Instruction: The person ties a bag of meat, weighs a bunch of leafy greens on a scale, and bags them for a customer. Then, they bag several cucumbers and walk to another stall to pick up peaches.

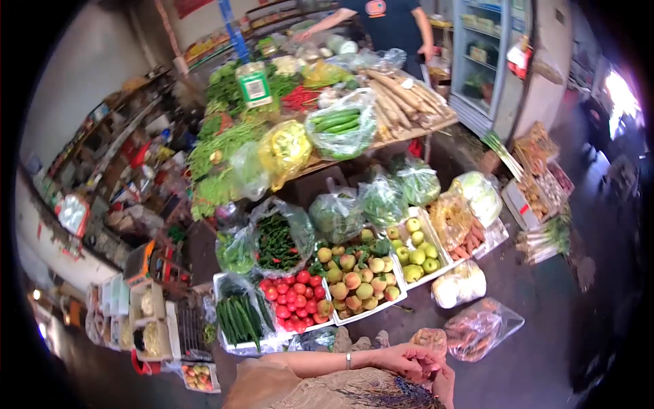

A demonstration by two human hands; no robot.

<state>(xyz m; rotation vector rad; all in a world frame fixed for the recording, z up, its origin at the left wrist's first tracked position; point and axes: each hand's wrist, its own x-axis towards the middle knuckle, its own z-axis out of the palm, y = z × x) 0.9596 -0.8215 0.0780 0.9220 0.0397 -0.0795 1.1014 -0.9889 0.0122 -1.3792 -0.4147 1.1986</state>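
Observation:
My left hand (407, 360), with a band on its wrist, reaches across the front of my body at the bottom of the head view. Its fingers are curled in close to my right hand (445, 387), of which only part shows at the lower edge. The two hands meet or nearly touch; whatever may be between the fingers is too small to make out. Just beyond them lies a small bag of reddish things (429, 338). Beside it, on the floor, rests a clear plastic bag (482, 330) with reddish-brown contents.
White boxes of cucumbers (242, 317), tomatoes (294, 300), peaches (361, 279) and green pears (417, 253) line the floor ahead. Behind stands a table with bagged green vegetables (337, 123) and long roots (402, 102). Another person (392, 27) stands behind it, near a glass-door fridge (480, 58).

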